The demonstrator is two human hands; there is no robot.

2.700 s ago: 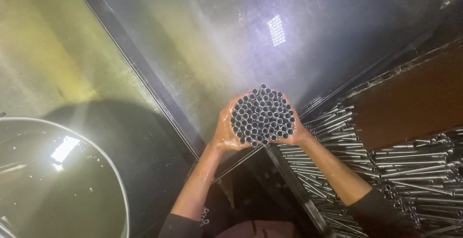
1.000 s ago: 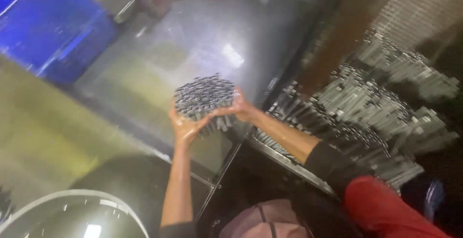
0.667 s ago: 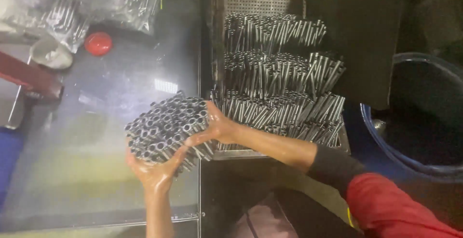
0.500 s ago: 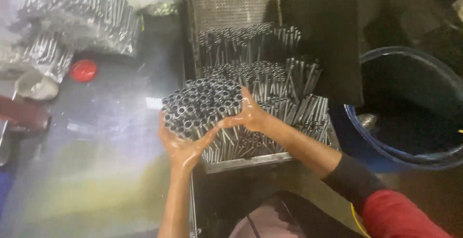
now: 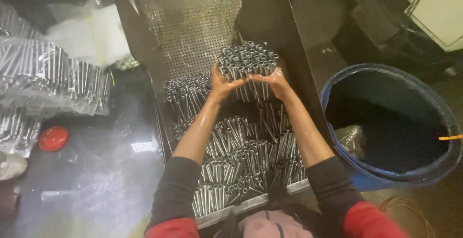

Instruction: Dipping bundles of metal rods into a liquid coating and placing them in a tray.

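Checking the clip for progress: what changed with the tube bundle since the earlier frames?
Both hands, left hand and right hand, carried the bundle of metal tubes from over the wet table across to the far end of the perforated tray, above the tube rows. The two-handed grip is unchanged.

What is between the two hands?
In the head view, a bundle of short metal tubes sits between the left hand and the right hand, pressed from both sides above the perforated tray.

Bagged tubes [image 5: 53,79] cut off at left edge.
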